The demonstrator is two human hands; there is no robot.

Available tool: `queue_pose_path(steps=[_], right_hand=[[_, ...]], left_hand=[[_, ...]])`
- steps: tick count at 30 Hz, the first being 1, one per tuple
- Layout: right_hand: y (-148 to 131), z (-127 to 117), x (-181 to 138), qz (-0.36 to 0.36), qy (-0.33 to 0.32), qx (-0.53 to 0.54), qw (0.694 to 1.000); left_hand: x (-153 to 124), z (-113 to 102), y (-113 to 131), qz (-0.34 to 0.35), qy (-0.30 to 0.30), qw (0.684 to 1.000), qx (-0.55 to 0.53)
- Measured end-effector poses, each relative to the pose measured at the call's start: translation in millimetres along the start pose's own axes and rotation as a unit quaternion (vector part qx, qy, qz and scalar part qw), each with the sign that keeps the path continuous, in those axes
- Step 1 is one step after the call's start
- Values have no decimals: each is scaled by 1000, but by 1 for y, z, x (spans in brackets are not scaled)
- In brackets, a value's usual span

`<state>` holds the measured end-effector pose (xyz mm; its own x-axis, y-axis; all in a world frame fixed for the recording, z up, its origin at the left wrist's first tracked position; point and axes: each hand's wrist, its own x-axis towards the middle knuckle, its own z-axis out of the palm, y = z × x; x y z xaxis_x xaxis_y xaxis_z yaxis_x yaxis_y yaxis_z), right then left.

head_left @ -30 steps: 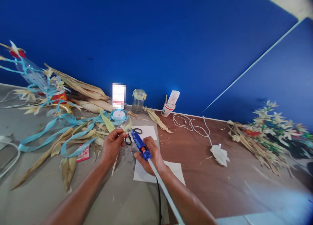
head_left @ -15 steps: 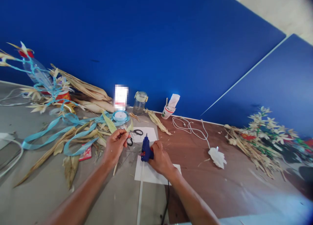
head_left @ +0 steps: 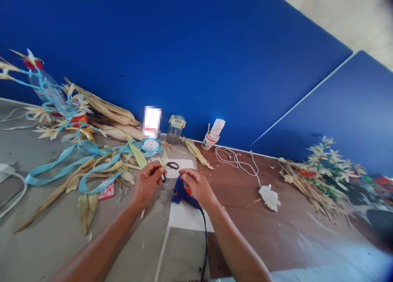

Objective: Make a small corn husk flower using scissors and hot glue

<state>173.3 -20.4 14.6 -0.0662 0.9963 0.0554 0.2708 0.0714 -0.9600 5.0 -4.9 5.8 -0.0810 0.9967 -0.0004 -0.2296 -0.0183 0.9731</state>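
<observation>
My left hand (head_left: pixel 147 181) is closed in a pinch on a small corn husk flower (head_left: pixel 163 161), whose pale petals stick up past the fingertips. A thin stem (head_left: pixel 143 213) shows below that hand. My right hand (head_left: pixel 196 186) hovers over the blue glue gun (head_left: pixel 186 198), its fingertips drawn together beyond the gun; whether they hold something is hidden. The glue gun lies tilted on white paper (head_left: pixel 187 218), a long glue stick (head_left: pixel 164 243) running out of its back. Black-handled scissors (head_left: pixel 172 165) rest just beyond my left fingers.
Blue ribbon (head_left: pixel 66 163) and dry husks (head_left: pixel 116 124) cover the left side. Toward the blue partition stand a ribbon spool (head_left: pixel 151 145), a jar (head_left: pixel 176 128) and a paper cup (head_left: pixel 210 140). A white cable (head_left: pixel 239 161) and husk flowers (head_left: pixel 333 159) lie rightward. A black cord (head_left: pixel 205 237) trails nearer.
My right hand has come off the glue gun's grip and moved up, its fingertips nearer my left hand. The gun now lies turned on the paper. My left hand still pinches the flower.
</observation>
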Motion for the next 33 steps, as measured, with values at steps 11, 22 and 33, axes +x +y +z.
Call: queue_pose_path(steps=[11,22,33], right_hand=[[-5,54,26,64,52,227,970],[-2,60,15,-115,92,42,988],[-6,70,3,-108,101,28,989]], left_hand=[[1,0,-5,7,-9,999,33],[2,-1,-10,16,13,998,63],[0,-6,-15,102,33,970,220]])
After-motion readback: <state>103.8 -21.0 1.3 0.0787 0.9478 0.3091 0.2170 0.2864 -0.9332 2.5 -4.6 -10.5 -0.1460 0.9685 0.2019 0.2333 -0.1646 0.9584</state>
